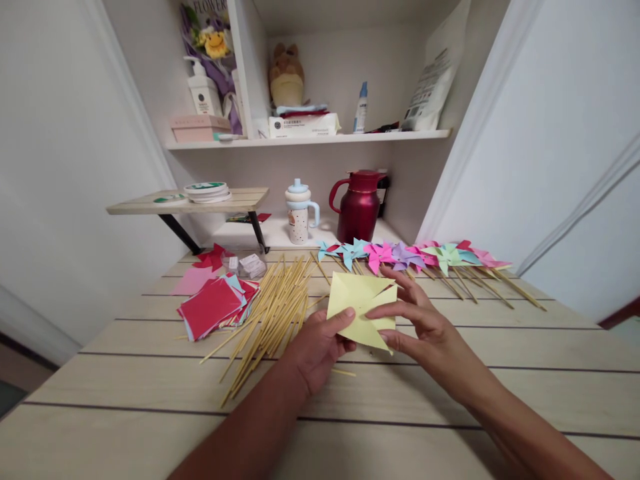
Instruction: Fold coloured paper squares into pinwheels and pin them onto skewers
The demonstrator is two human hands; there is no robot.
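Above the table, my left hand [325, 343] pinches a yellow paper square [357, 303] by its lower left side, thumb on top. Slits run into the square from its corners, and small dark holes show near its middle. At the paper's right side is my right hand [417, 317], its thumb at the lower right corner and its index finger across the face. Behind the paper lie finished paper pinwheels [380, 257] in pink, blue, purple and green on sticks. A loose heap of thin wooden sticks [275, 300] lies left of my hands.
A stack of coloured paper squares [213, 307] lies at the left, near small clear boxes [247, 265]. A red thermos jug [358, 207] and a speckled cup [299, 217] stand at the back. A small raised shelf [240, 197] carries white round rolls [207, 193].
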